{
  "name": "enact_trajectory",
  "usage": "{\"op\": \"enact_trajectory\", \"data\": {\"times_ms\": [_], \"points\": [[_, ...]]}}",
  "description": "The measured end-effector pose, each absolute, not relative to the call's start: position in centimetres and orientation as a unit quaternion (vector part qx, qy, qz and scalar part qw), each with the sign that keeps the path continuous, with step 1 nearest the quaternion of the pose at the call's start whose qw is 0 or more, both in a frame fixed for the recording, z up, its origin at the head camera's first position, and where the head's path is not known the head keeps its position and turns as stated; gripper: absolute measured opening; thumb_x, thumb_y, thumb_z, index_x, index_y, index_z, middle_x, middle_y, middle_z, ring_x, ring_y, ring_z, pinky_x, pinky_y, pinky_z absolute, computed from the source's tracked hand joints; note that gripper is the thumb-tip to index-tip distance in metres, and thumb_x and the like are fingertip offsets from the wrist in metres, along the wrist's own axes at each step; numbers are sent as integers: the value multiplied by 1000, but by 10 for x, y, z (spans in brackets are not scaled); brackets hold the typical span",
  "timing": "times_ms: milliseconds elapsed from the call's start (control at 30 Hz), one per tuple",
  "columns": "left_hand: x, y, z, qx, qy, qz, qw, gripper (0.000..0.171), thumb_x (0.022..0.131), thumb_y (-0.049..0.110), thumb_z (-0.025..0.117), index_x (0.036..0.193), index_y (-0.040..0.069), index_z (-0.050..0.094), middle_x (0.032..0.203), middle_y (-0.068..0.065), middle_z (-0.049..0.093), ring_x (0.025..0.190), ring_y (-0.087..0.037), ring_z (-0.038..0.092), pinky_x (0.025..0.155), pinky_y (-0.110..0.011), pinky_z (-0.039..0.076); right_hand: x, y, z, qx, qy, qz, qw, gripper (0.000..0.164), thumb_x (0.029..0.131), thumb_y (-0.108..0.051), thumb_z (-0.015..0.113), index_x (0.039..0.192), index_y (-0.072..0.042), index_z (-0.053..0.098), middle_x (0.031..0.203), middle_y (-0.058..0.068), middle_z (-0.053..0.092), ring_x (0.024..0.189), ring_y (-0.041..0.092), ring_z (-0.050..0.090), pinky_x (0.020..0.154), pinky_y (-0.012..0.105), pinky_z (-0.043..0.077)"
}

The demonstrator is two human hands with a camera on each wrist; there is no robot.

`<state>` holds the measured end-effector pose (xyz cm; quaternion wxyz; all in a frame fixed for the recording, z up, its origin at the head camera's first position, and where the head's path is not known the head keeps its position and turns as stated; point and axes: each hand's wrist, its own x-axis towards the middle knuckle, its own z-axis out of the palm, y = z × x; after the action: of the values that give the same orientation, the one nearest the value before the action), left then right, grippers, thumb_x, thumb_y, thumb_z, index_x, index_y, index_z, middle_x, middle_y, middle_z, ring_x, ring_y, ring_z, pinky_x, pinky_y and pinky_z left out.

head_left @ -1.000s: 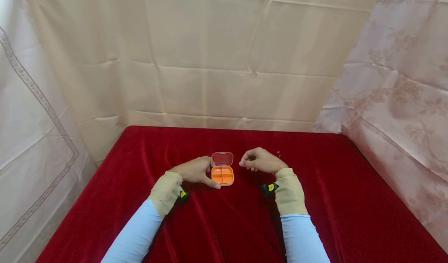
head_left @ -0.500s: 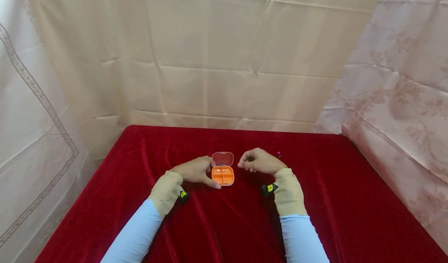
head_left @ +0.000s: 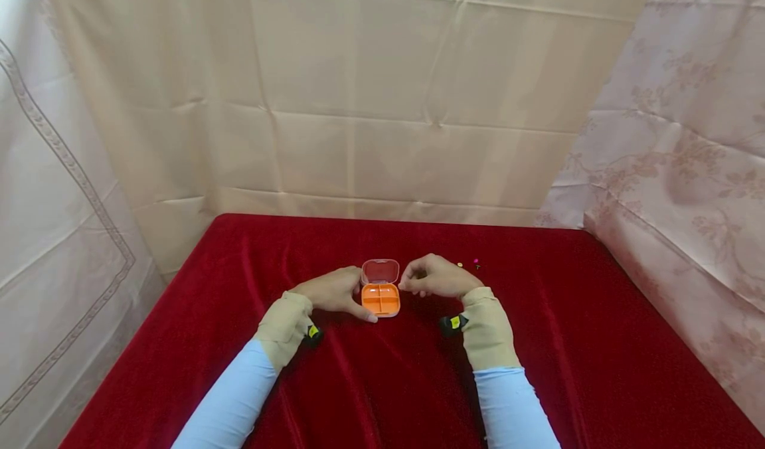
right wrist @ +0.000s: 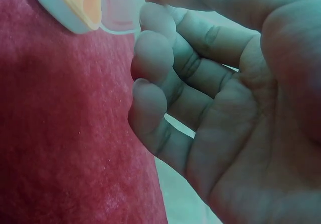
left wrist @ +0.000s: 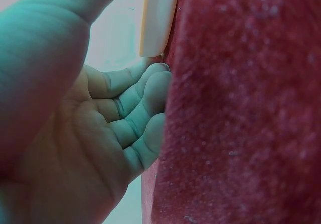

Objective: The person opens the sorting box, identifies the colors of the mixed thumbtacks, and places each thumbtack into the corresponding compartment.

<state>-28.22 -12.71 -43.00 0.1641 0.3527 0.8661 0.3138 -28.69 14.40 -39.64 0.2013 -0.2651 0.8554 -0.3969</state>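
Note:
An orange pill box (head_left: 380, 300) with four-way dividers stands on the red cloth, its clear lid (head_left: 380, 271) tipped back. My left hand (head_left: 335, 291) holds the box from the left, thumb along the front corner and fingers behind the left side. In the left wrist view, the box's side (left wrist: 156, 20) shows beyond the fingers. At the box's right edge, my right hand (head_left: 439, 276) has thumb and index fingertips together in a pinch. I cannot tell what tiny item they pinch. The right wrist view shows the other fingers (right wrist: 153, 56) curled, with the box (right wrist: 75, 5) near.
Behind the right hand lie several tiny things on the cloth: a pink one (head_left: 475, 260), a dark green one (head_left: 477, 267) and a yellow one (head_left: 460, 264). The red-covered table (head_left: 287, 243) ends at a beige curtain (head_left: 382, 123).
My right hand has moved left to the edge of the pill box, uncovering the tiny yellow thing behind it. The left hand and the box have stayed put.

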Motion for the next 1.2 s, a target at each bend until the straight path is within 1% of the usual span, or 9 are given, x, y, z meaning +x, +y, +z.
{"op": "enact_trajectory", "data": {"times_ms": [67, 200, 333, 467, 533, 700, 833, 1000, 1200], "points": [[-283, -127, -430, 357, 864, 315, 163, 44, 80, 42, 89, 103, 14, 66, 76, 5, 57, 68, -5, 47, 65, -25, 43, -286, 142, -395, -265, 854, -397, 207, 14, 98, -14, 70, 101, 0, 73, 88, 13, 69, 74, 16, 60, 68, 32, 52], [-283, -127, -430, 359, 867, 309, 157, 44, 80, 43, 89, 101, 14, 65, 76, 3, 56, 68, -6, 47, 63, -25, 42, -284, 138, -394, -270, 854, -392, 211, 14, 98, -13, 70, 100, 0, 73, 82, 7, 67, 72, 17, 61, 67, 34, 53], [-283, -127, -430, 356, 871, 301, 155, 45, 79, 44, 89, 101, 13, 64, 78, 1, 57, 69, -5, 46, 63, -25, 41, -283, 135, -393, -269, 853, -391, 216, 10, 98, -13, 70, 97, -4, 74, 78, 3, 67, 70, 17, 61, 67, 36, 53], [-284, -127, -431, 356, 865, 311, 164, 44, 80, 43, 89, 103, 15, 65, 78, 3, 58, 69, -4, 47, 63, -25, 43, -282, 131, -393, -271, 852, -390, 220, 8, 98, -14, 70, 94, -7, 73, 76, 4, 66, 69, 17, 61, 66, 36, 53], [-284, -128, -431, 353, 863, 318, 172, 45, 80, 43, 89, 105, 15, 66, 78, 5, 59, 69, -4, 48, 64, -25, 44, -282, 129, -394, -271, 851, -390, 223, 10, 98, -15, 70, 95, -6, 73, 75, 4, 66, 70, 17, 61, 66, 36, 53], [-282, -129, -431, 339, 871, 311, 172, 53, 77, 44, 91, 107, 12, 62, 85, 3, 62, 74, -8, 51, 68, -26, 46, -281, 124, -395, -277, 851, -383, 229, 10, 97, -15, 71, 95, -5, 73, 76, 5, 67, 70, 16, 62, 64, 34, 53], [-281, -130, -430, 340, 873, 308, 168, 56, 76, 41, 92, 108, 9, 60, 90, 0, 63, 79, -11, 52, 70, -27, 46, -280, 119, -395, -288, 853, -370, 229, 8, 98, -14, 71, 94, -7, 73, 76, 5, 67, 69, 15, 61, 63, 31, 52], [-282, -130, -430, 355, 864, 315, 167, 49, 77, 37, 92, 106, 10, 63, 85, -2, 63, 73, -10, 49, 66, -26, 43, -280, 114, -397, -302, 856, -356, 223, 8, 98, -14, 71, 93, -7, 73, 73, 5, 66, 64, 12, 58, 60, 28, 50], [-283, -129, -431, 351, 875, 293, 160, 51, 77, 40, 92, 106, 11, 61, 84, 0, 57, 73, -9, 47, 65, -26, 42, -278, 110, -396, -316, 849, -359, 224, 6, 96, -13, 72, 93, -8, 73, 79, 8, 69, 61, 12, 57, 59, 28, 51]]}}
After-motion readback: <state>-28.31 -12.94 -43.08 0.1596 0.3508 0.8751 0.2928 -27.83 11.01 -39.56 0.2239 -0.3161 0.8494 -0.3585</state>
